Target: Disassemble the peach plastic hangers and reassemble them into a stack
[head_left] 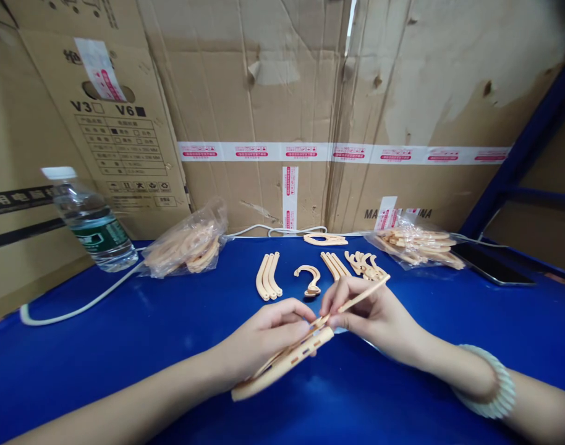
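Note:
My left hand [273,337] is closed around a beige slotted hanger arm [285,366], which slants up to the right in front of me. Between the fingertips of my right hand [379,315] is a slim beige bar [368,292], its lower end meeting the held hanger parts. My fingers partly cover where they meet. Just beyond my hands lie curved hanger arms [268,278] side by side, a hanger hook [311,281], straight strips [334,267] and a cluster of small hooked pieces [366,266]. Farther back rests a hanger-shaped piece [326,239].
Clear bags of beige parts stand at the left [185,244] and right [415,242] of the blue table [194,315]. A water bottle [94,222], a white cable [85,318] and a dark phone [491,264] are near the sides. Cardboard [264,99] walls the back.

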Tool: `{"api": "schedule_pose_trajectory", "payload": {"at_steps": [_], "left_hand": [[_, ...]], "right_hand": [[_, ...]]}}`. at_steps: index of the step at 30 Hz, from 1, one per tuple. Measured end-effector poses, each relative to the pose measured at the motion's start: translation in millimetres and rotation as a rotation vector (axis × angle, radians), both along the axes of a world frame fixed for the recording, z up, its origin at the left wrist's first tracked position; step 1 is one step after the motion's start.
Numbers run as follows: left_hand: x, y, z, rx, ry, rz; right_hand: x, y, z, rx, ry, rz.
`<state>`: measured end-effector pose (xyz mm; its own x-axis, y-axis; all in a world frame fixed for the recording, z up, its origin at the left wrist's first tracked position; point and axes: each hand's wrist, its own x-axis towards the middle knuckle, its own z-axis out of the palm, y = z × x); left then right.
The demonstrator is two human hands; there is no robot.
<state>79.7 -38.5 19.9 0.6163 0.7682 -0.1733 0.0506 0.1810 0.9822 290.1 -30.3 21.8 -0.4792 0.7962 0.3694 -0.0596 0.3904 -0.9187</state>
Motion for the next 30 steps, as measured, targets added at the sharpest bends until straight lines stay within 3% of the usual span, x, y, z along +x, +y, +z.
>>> {"api": "schedule_pose_trajectory", "payload": {"at_steps": [8, 14, 23, 30], "left_hand": [[0.5, -7.7, -0.7, 0.362, 0.225, -0.030], [-4.6, -8.6, 5.6, 0.607, 0.410, -0.068], [-6.3, -10.4, 6.4, 0.696, 0.485, -0.130], [-4.7, -8.7, 5.7, 0.742, 0.479, -0.134]], "right_hand": [[3.4, 0.9, -2.7, 0.483, -0.216, -0.023], [4.0, -1.1, -3.8, 0.652, -0.270, -0.011], [7.6, -8.0, -2.7, 0.927, -0.398, -0.024], [7.6, -5.9, -10.6, 1.042, -0.411, -0.024]]}}
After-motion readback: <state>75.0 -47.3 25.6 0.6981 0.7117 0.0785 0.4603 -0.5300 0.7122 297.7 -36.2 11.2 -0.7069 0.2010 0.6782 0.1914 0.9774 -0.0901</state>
